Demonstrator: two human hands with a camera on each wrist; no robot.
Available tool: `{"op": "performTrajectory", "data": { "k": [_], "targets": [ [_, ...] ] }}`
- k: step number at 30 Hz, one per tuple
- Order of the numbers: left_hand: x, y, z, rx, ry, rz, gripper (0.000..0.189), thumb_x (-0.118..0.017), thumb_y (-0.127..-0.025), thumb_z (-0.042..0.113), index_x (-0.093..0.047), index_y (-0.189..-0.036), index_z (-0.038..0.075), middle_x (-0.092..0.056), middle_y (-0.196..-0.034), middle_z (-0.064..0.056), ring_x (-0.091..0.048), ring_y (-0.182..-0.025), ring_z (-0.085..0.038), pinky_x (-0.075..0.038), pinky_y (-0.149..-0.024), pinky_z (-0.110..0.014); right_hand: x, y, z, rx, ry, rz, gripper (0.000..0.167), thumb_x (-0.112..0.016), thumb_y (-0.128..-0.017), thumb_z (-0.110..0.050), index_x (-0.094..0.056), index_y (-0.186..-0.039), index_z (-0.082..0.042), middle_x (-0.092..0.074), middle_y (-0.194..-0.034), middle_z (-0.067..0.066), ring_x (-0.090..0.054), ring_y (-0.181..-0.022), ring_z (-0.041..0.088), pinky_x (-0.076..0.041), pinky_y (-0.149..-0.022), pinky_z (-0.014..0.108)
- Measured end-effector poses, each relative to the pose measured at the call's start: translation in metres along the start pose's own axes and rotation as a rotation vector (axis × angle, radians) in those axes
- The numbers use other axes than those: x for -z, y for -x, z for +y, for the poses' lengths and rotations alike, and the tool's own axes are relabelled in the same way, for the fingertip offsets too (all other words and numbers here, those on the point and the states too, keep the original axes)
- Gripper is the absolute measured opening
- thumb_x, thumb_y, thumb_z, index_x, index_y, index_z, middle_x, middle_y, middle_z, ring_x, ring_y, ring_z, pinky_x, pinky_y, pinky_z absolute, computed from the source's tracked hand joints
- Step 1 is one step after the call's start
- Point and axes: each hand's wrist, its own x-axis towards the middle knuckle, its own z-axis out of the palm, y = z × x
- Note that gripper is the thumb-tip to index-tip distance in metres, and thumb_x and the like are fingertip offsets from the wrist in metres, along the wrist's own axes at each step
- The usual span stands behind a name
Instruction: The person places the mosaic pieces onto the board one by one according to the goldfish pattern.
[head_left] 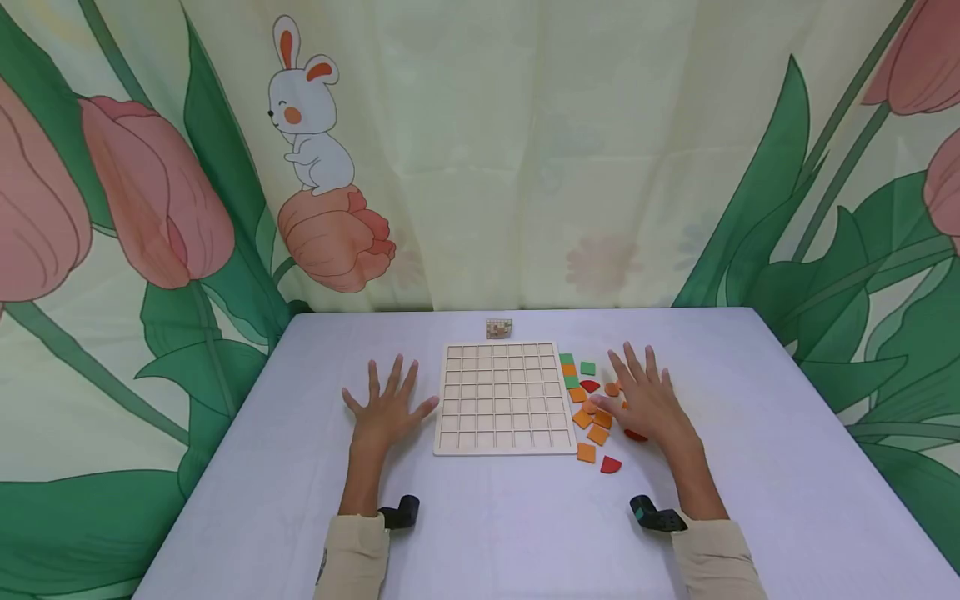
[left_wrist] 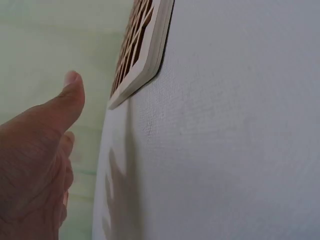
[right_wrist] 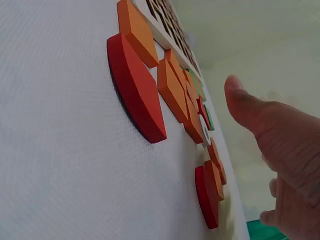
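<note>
A pale wooden grid board [head_left: 506, 450] with many square cells lies flat on the white table. Just left of it is my left hand [head_left: 385, 417], its fingers spread and nothing in its grasp. The left wrist view shows that hand [left_wrist: 37, 150] raised above the cloth, thumb toward the board's corner [left_wrist: 145, 75]. My right hand [head_left: 651, 404] is spread over loose coloured pieces on the board's right. Among them are orange square tiles [head_left: 597, 435], a red rounded piece [head_left: 611, 465] and a green tile [head_left: 588, 368]. In the right wrist view, this hand [right_wrist: 285, 145] hovers apart from the pieces.
A small patterned card or block [head_left: 498, 328], too small to make out, sits behind the board. A curtain [head_left: 525, 167] printed with tulips and a rabbit hangs at the table's back edge. Black wrist cameras [head_left: 401, 512] are strapped on both wrists.
</note>
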Motion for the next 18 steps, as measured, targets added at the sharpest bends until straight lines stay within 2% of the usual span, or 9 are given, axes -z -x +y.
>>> {"op": "performTrajectory", "data": {
  "k": [5, 9, 13, 18],
  "targets": [
    [-0.001, 0.005, 0.005, -0.017, 0.041, -0.081, 0.087, -0.046, -0.09, 0.07, -0.018, -0.158, 0.023, -0.006, -0.167, -0.006, 0.009, -0.15, -0.044, 0.004, -0.102, -0.082, -0.004, -0.004, 0.003, -0.017, -0.036, 0.037, 0.071, -0.066, -0.091, -0.036, -0.038, -0.149, -0.005, -0.016, -0.16, 0.026, -0.008, -0.147, 0.05, -0.023, -0.107, 0.071],
    [-0.003, 0.009, 0.011, -0.034, 0.08, -0.154, 0.09, -0.05, -0.088, 0.07, -0.018, -0.158, 0.024, -0.004, -0.167, -0.004, 0.009, -0.15, -0.043, 0.003, -0.103, -0.082, -0.008, -0.005, 0.006, -0.035, -0.075, 0.07, 0.054, -0.065, -0.093, -0.026, -0.05, -0.14, -0.004, -0.029, -0.156, 0.026, -0.019, -0.145, 0.048, -0.033, -0.103, 0.068],
    [-0.007, 0.012, 0.014, -0.052, 0.111, -0.216, 0.098, -0.055, -0.082, 0.073, -0.016, -0.158, 0.025, -0.003, -0.167, -0.003, 0.009, -0.15, -0.044, 0.0, -0.103, -0.082, -0.011, -0.005, 0.008, -0.038, -0.088, 0.091, 0.044, -0.067, -0.093, -0.021, -0.059, -0.132, -0.003, -0.039, -0.15, 0.025, -0.027, -0.141, 0.046, -0.036, -0.104, 0.063],
    [-0.01, 0.017, 0.017, -0.066, 0.129, -0.254, 0.107, -0.062, -0.075, 0.076, -0.016, -0.158, 0.026, -0.005, -0.167, -0.005, 0.008, -0.149, -0.046, -0.001, -0.101, -0.083, -0.015, -0.005, 0.011, -0.047, -0.099, 0.088, 0.036, -0.066, -0.093, -0.019, -0.064, -0.125, -0.003, -0.043, -0.147, 0.025, -0.03, -0.14, 0.045, -0.037, -0.106, 0.061]
  ]
}}
